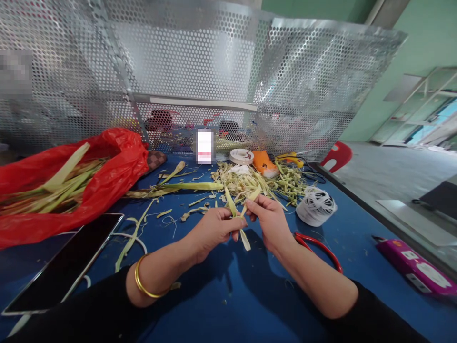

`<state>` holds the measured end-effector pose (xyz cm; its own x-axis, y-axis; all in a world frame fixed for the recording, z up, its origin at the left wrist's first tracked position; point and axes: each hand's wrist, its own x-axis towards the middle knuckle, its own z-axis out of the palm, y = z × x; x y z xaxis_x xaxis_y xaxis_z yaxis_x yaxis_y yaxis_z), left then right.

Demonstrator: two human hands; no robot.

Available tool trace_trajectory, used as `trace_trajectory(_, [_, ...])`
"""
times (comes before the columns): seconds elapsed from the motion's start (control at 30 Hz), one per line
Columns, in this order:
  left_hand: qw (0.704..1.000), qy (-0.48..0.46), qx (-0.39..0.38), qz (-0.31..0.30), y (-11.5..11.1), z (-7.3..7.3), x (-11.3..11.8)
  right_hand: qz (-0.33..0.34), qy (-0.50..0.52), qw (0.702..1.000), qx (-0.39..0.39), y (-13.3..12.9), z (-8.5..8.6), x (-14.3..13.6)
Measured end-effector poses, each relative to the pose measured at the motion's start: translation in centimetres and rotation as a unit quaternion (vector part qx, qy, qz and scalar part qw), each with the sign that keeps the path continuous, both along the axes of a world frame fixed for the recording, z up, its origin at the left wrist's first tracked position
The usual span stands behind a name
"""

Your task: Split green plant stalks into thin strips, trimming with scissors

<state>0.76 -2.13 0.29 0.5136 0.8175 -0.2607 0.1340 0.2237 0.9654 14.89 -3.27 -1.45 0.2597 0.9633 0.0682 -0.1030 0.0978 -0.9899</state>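
Note:
Pale green strips of dried leaf [230,202], crossed over each other, are pinched in my left hand [217,224] above the blue table. My right hand [269,219] has its thumb and fingers closed on another upright end of leaf strip [252,194], just right of the left hand. A short strip tail [245,239] hangs below the fingers. Right behind the hands lies a pile of leaf scraps and bits [237,183]. Red-handled scissors or pliers [321,245] lie beside my right forearm, partly hidden by it.
A red plastic bag [121,162] of long dried leaves stands left, with a tablet or large phone [67,262] before it. To the right are a roll of white string [316,207] and a purple case [416,267]. A tape roll [242,156] and orange packet [264,163] sit by the perforated metal screen [193,57].

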Motion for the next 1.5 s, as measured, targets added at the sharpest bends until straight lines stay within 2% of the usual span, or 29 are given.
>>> trace_trajectory(0.17, [0.998,-0.023,-0.012,0.053,0.5,-0.3,-0.2,0.038,-0.039,0.998,-0.021,0.4,0.4,1.0])
trace_trajectory(0.3, [0.994,-0.064,-0.004,0.090,1.1,-0.4,-0.5,0.156,-0.150,0.975,-0.058,-0.4,1.2,1.0])
trace_trajectory(0.37, [0.993,-0.058,0.008,0.100,1.2,-0.4,-0.5,0.194,-0.223,0.954,-0.044,-0.9,1.3,0.6])
trace_trajectory(0.47, [0.994,-0.026,0.042,0.100,1.2,-0.4,-0.5,0.162,-0.316,0.935,0.023,-1.4,1.3,0.2])
trace_trajectory(0.57, [0.993,-0.020,0.070,0.098,1.2,-0.2,-0.6,0.127,-0.356,0.924,0.058,-1.6,1.8,0.4])
trace_trajectory(0.77, [0.994,-0.035,0.054,0.093,1.7,0.2,-0.8,0.130,-0.350,0.925,0.067,-1.9,2.6,0.6])
trace_trajectory(0.93, [0.998,-0.008,0.031,0.051,1.8,0.6,-1.2,0.182,-0.376,0.907,0.049,-2.4,3.0,0.8])
trace_trajectory(1.0, [1.000,-0.015,0.022,0.014,1.8,0.8,-1.4,0.142,-0.382,0.910,0.074,-2.3,3.5,1.5])
trace_trajectory(1.1, [0.999,-0.015,0.023,-0.034,1.4,1.1,-1.5,0.005,-0.407,0.902,0.146,-1.8,4.1,2.6])
trace_trajectory(1.13, [0.999,-0.006,0.025,-0.046,1.2,1.1,-1.4,-0.008,-0.409,0.900,0.153,-1.6,4.1,2.8])
trace_trajectory(1.2, [0.997,0.018,0.034,-0.062,0.7,1.0,-1.1,0.054,-0.379,0.916,0.124,-1.2,3.9,2.8])
trace_trajectory(1.27, [0.995,0.047,0.047,-0.068,0.2,1.0,-0.8,0.153,-0.300,0.940,0.058,-1.0,3.4,2.3])
trace_trajectory(1.33, [0.993,0.076,0.057,-0.072,-0.2,1.0,-0.5,0.209,-0.211,0.955,-0.005,-1.0,3.0,1.6])
trace_trajectory(1.4, [0.991,0.093,0.061,-0.074,-0.4,1.1,-0.3,0.203,-0.158,0.966,-0.030,-1.0,2.6,1.1])
trace_trajectory(1.5, [0.989,0.106,0.072,-0.077,-0.4,1.0,-0.3,0.133,-0.173,0.976,-0.008,-1.0,2.0,0.9])
